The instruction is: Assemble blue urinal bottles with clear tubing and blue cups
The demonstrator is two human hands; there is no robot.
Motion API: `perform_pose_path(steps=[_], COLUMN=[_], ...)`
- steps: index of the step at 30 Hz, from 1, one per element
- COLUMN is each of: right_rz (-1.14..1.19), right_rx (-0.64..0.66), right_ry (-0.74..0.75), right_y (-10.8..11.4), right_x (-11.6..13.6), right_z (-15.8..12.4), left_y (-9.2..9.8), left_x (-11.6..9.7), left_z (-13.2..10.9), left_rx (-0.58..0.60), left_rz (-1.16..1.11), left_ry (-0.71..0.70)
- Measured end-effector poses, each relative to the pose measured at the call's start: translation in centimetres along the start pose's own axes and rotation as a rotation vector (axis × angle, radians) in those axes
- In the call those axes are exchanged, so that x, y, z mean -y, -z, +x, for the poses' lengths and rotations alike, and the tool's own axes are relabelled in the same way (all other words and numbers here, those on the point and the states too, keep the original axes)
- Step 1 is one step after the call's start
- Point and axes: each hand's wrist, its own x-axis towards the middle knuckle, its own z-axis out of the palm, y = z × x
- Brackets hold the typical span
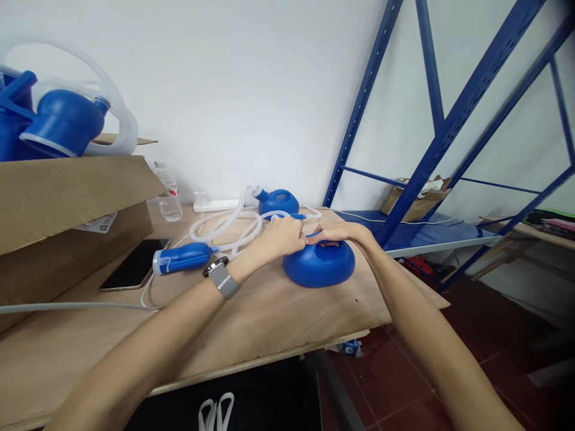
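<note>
A blue plastic urinal bottle (321, 269) lies on the wooden table in front of me. My right hand (332, 232) is closed round its top, with fingers in the handle opening. At the bottle's upper left, my left hand (290, 234) is closed over the neck end and hides it. Just behind my hands sits a second blue urinal bottle (279, 203) with a clear hose (233, 221) coiled beside it. To the left lies a blue receptacle (184, 257) with a whitish rim, joined to the tubing near my watch.
A cardboard box (76, 179) at the left holds more blue bottles (67, 123) and hose. Near it are a phone (135, 264), a water bottle (168, 194) and a power strip (218, 205). A blue metal shelf (431, 236) stands right of the table (269, 317).
</note>
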Motion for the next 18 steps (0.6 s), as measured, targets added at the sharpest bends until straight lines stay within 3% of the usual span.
perform_pose_path(steps=[8, 16, 18], right_rz=[-0.003, 0.114, 0.084], right_rx=[0.035, 0.051, 0.004], right_ry=[-0.076, -0.101, -0.073], right_y=[-0.2, -0.4, -0.5], right_x=[0.1, 1.6, 1.6], right_z=[-0.2, -0.7, -0.9], left_y=[0.3, 0.5, 0.5], left_x=[-0.7, -1.5, -1.6], left_z=[1.3, 0.4, 0.3], left_rx=[0.081, 0.03, 0.01], left_rz=[-0.019, -0.025, -0.037], left_ry=[0.128, 0.191, 0.213])
